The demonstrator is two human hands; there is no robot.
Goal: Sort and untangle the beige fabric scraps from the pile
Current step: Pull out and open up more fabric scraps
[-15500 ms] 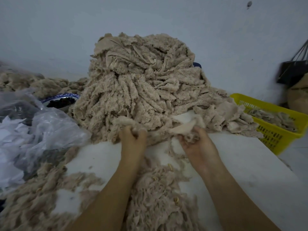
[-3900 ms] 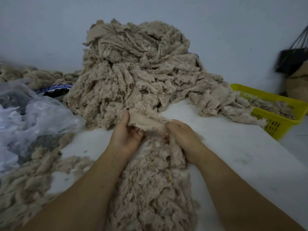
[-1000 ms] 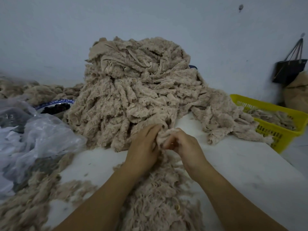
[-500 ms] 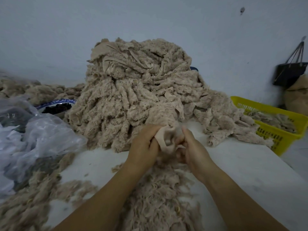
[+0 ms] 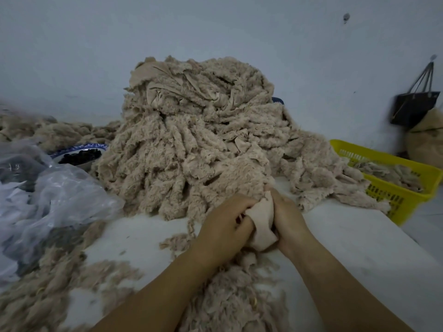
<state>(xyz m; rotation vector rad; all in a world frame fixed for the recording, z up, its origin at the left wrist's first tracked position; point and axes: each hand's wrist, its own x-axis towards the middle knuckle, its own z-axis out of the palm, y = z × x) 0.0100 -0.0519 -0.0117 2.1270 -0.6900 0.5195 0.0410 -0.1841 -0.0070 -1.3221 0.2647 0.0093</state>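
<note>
Both hands were in tight — the left hand and right hand each gripped one smooth beige scrap between them, just at the foot of the big pile on the white table — the yellow basket sat off right.

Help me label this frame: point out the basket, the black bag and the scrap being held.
basket (image 5: pixel 398 197): head view, near wall.
black bag (image 5: pixel 412 109): head view, middle of body.
scrap (image 5: pixel 261 224): head view, smooth face.
</note>
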